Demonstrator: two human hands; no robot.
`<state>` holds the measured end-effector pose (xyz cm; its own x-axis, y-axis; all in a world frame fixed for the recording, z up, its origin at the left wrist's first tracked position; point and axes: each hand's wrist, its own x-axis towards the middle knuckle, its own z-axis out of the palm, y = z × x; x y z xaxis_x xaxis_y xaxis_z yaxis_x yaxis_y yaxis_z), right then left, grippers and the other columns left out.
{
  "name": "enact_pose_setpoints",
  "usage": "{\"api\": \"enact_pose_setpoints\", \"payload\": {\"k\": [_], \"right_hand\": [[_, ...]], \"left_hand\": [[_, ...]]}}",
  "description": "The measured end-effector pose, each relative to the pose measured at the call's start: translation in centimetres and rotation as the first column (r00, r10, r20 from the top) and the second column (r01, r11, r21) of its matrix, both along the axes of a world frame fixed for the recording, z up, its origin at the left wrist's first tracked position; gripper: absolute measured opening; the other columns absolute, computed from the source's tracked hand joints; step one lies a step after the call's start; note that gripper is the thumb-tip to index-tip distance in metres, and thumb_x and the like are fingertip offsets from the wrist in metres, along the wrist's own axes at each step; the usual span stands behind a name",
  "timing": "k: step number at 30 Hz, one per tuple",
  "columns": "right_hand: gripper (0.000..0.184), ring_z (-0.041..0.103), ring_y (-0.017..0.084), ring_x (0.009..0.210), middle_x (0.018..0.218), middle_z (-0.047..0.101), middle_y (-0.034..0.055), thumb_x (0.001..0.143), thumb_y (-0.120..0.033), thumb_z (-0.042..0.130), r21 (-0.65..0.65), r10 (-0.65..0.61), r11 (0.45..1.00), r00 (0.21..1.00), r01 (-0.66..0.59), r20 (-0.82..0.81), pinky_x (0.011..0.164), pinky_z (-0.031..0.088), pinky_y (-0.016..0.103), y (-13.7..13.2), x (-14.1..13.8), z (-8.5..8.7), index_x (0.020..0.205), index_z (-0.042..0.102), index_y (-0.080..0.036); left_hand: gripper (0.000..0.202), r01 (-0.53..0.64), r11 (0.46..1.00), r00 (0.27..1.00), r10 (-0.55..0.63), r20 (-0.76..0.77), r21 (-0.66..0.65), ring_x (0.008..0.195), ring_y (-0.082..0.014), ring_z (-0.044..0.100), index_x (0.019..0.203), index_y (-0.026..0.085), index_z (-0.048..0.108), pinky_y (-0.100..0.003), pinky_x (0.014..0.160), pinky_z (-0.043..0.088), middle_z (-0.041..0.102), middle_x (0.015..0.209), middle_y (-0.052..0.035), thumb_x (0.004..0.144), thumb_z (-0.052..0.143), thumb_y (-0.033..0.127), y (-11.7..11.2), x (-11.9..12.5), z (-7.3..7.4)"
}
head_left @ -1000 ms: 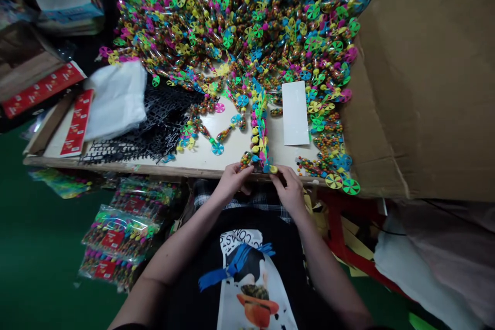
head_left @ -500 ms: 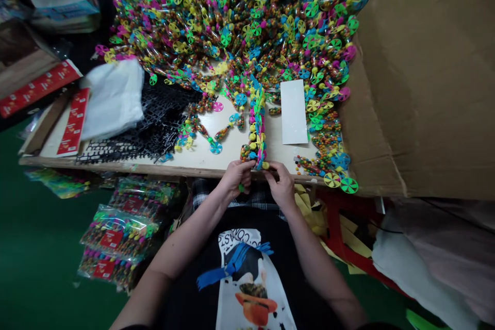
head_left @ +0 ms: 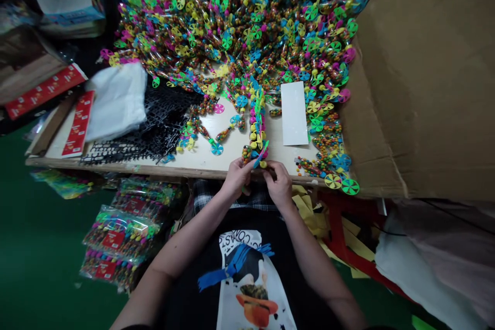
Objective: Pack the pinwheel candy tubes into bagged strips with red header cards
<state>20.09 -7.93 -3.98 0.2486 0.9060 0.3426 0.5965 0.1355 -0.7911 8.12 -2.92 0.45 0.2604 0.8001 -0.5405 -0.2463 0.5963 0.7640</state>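
Observation:
A tight row of colourful pinwheel candy tubes (head_left: 257, 124) runs up the middle of the light table (head_left: 201, 157). At its near end, by the table's front edge, my left hand (head_left: 236, 178) and my right hand (head_left: 279, 183) both pinch the closest tubes, fingers curled. A blue pinwheel (head_left: 260, 154) sticks up between the two hands. Behind the row lies a huge heap of the same tubes (head_left: 240, 20), filled with small coloured beads.
A white card (head_left: 294, 112) lies right of the row. Black plastic racks (head_left: 154, 118) and a white bag (head_left: 116, 98) sit left, with red labels (head_left: 77, 122). A large cardboard wall (head_left: 421, 72) stands right. Packed bags (head_left: 116, 237) lie below the table on the left.
Both hands have drawn closer together at the row's near end. The end tubes are lifted slightly, and a blue pinwheel now tilts up between the fingers.

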Motion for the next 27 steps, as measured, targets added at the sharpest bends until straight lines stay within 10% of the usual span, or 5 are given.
{"api": "enact_pose_setpoints", "payload": {"k": [9,13,19,23,27], "right_hand": [[0.011,0.061,0.021,0.084,0.087,0.065,0.0054,0.086,-0.030,0.054,-0.033,-0.069,0.997,0.998,0.068,-0.013,0.076,0.050,0.035,0.4,0.0,-0.1,0.092,0.059,-0.022],[0.012,0.062,0.021,0.084,0.088,0.065,0.0055,0.086,-0.030,0.054,-0.016,-0.062,0.998,0.998,0.061,-0.015,0.076,0.051,0.035,0.4,0.1,-0.2,0.093,0.059,-0.022],[0.012,0.062,0.021,0.082,0.088,0.065,0.0054,0.086,-0.030,0.054,-0.031,-0.070,0.997,0.997,0.069,-0.018,0.076,0.051,0.036,0.4,0.1,-0.3,0.093,0.059,-0.022],[0.012,0.061,0.021,0.084,0.089,0.065,0.0056,0.086,-0.029,0.054,-0.014,-0.060,0.998,0.998,0.060,-0.008,0.077,0.051,0.036,0.4,0.1,-0.2,0.094,0.059,-0.022],[0.012,0.061,0.021,0.087,0.091,0.064,0.0065,0.086,-0.028,0.054,0.001,-0.064,0.998,0.998,0.064,0.008,0.078,0.051,0.036,0.4,0.2,-0.2,0.094,0.059,-0.022]], "left_hand": [[0.035,0.047,0.994,0.981,-0.026,-0.192,0.103,0.041,-0.0087,0.046,0.101,0.022,0.044,-0.019,0.041,0.036,0.054,0.056,0.0083,0.071,0.057,0.034,2.2,-4.0,0.5],[0.042,0.278,0.941,0.882,-0.169,-0.440,0.195,0.057,-0.0124,0.056,0.118,0.019,0.051,-0.023,0.056,0.044,0.060,0.066,0.0020,0.076,0.049,0.021,3.8,-5.8,0.8],[0.045,0.879,0.421,0.240,0.016,-0.971,0.224,0.086,-0.0214,0.060,0.109,0.022,0.066,-0.032,0.076,0.045,0.065,0.094,-0.0094,0.075,0.045,0.002,6.2,-6.0,0.2],[0.025,0.980,-0.010,0.193,0.233,-0.953,0.196,0.110,-0.0259,0.053,0.094,0.020,0.069,-0.040,0.091,0.041,0.058,0.117,-0.0127,0.082,0.049,0.010,7.8,-5.4,-1.0],[0.020,0.972,-0.032,0.234,0.220,-0.947,0.232,0.104,-0.0229,0.055,0.093,0.018,0.067,-0.037,0.089,0.043,0.064,0.103,-0.0106,0.087,0.048,0.016,8.6,-6.5,-2.0]]}}
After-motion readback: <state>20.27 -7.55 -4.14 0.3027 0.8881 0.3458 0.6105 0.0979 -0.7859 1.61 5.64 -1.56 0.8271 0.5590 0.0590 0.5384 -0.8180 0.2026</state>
